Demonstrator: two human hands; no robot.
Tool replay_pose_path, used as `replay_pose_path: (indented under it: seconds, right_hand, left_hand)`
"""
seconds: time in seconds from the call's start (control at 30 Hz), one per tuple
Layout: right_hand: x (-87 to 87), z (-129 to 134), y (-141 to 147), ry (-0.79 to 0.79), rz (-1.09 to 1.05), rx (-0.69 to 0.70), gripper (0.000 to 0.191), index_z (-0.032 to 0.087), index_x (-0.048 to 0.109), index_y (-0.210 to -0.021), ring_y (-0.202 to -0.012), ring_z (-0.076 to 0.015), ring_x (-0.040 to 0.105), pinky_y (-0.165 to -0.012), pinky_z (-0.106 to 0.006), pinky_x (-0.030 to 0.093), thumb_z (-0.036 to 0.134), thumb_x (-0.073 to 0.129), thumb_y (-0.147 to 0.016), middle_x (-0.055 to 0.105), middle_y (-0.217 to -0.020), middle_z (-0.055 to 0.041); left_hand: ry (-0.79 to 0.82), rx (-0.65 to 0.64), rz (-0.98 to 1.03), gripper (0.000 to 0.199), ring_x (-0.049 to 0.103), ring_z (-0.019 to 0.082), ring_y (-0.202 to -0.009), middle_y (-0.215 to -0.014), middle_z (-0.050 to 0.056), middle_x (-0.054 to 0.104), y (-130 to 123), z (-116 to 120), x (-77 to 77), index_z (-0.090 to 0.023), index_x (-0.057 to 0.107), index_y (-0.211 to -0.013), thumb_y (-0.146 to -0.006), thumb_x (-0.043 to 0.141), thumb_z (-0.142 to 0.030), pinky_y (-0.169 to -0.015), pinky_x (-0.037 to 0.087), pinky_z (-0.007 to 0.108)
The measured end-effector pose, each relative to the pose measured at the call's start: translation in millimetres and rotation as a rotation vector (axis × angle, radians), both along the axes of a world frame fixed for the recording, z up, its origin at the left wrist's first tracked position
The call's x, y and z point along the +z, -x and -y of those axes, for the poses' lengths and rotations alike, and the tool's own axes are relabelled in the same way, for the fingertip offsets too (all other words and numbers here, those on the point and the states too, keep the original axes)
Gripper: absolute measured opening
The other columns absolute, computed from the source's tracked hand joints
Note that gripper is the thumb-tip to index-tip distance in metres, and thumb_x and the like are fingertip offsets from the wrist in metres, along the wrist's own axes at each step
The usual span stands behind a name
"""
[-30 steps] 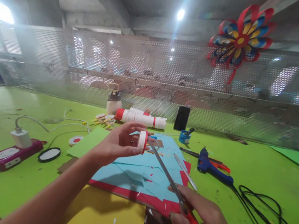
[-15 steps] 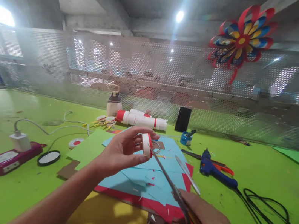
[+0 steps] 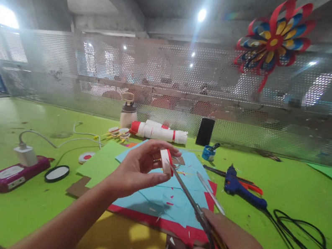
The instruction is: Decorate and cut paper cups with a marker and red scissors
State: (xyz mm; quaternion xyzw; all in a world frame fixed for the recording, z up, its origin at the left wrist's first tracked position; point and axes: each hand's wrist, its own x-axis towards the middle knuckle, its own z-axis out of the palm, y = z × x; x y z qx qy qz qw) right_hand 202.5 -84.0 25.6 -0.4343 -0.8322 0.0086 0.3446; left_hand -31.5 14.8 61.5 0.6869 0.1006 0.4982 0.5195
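My left hand (image 3: 135,174) is closed on a small round piece with a white side band and a red face (image 3: 165,161), pinched between thumb and fingers above the paper. In my right hand (image 3: 238,245) is a pair of scissors (image 3: 188,195) with red handles. The scissor tips meet the edge of the round piece; whether they cut into it I cannot make out. Beneath both hands lie light blue paper sheets (image 3: 168,205) with small red and white scraps, over red sheets. Yellow paper (image 3: 121,242) lies nearest me.
To the right are a blue glue gun (image 3: 243,193) with a looped black cable, and a silver pen-like tool (image 3: 210,192). Leftward sit a purple power strip (image 3: 22,175) and a black-rimmed disc (image 3: 56,174). Behind stand white tubes (image 3: 161,133), a blue jar (image 3: 208,153) and a spray bottle (image 3: 128,116).
The whole view has shifted slightly. My left hand still holds the round piece, and the scissors stay at its edge with little visible change.
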Motion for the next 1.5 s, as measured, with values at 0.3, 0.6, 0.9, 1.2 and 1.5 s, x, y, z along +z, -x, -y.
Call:
replay_pose_path:
  seconds: [0.3, 0.6, 0.9, 1.2, 1.5]
  right_hand:
    - [-9.4, -0.1, -3.1, 0.008, 0.018, 0.035, 0.030, 0.018, 0.064, -0.109, -0.063, -0.0179, 0.066, -0.054, -0.026, 0.054, 0.041, 0.054, -0.093, 0.071, -0.079, -0.0052]
    - [-3.2, -0.1, 0.1, -0.110, 0.018, -0.001, 0.030, 0.017, 0.064, -0.106, -0.062, -0.0171, 0.069, -0.055, -0.024, 0.057, 0.042, 0.053, -0.094, 0.072, -0.078, -0.0044]
    - [-3.2, -0.3, 0.2, -0.154, 0.041, -0.012, 0.031, 0.016, 0.065, -0.103, -0.061, -0.0171, 0.069, -0.051, -0.022, 0.056, 0.042, 0.053, -0.094, 0.073, -0.075, -0.0050]
    - [-6.1, -0.2, -0.4, -0.127, 0.038, -0.002, 0.027, 0.016, 0.064, -0.106, -0.063, -0.0171, 0.070, -0.052, -0.022, 0.056, 0.038, 0.054, -0.094, 0.073, -0.079, -0.0053]
    - [-4.8, 2.3, -1.1, -0.046, 0.019, 0.023, 0.020, 0.021, 0.060, -0.085, -0.063, -0.0162, 0.069, -0.057, -0.021, 0.057, 0.038, 0.053, -0.095, 0.063, -0.065, 0.0007]
  left_hand:
    - [-0.027, 0.001, 0.010, 0.043, 0.063, 0.022, -0.107, -0.124, 0.012, 0.062, 0.5, -1.3, 0.4, -0.019, 0.060, -0.117, -0.077, 0.075, -0.014, -0.089, 0.053, 0.032]
    - [-0.026, 0.021, 0.034, 0.041, 0.062, 0.021, -0.107, -0.121, 0.012, 0.062, -2.4, 0.1, -2.1, -0.018, 0.059, -0.116, -0.078, 0.075, -0.015, -0.093, 0.052, 0.034]
    - [-0.035, 0.037, 0.033, 0.040, 0.062, 0.021, -0.107, -0.120, 0.012, 0.063, -4.3, 0.3, -0.8, -0.018, 0.059, -0.115, -0.078, 0.074, -0.015, -0.092, 0.051, 0.033]
    - [-0.009, 0.063, 0.008, 0.041, 0.063, 0.025, -0.107, -0.119, 0.016, 0.063, -5.0, 1.9, -1.8, -0.015, 0.057, -0.115, -0.078, 0.075, -0.018, -0.092, 0.051, 0.040]
    - [-0.017, 0.089, 0.004, 0.040, 0.063, 0.024, -0.108, -0.120, 0.015, 0.064, -5.4, 2.0, -3.5, -0.016, 0.057, -0.114, -0.079, 0.075, -0.018, -0.092, 0.051, 0.038]
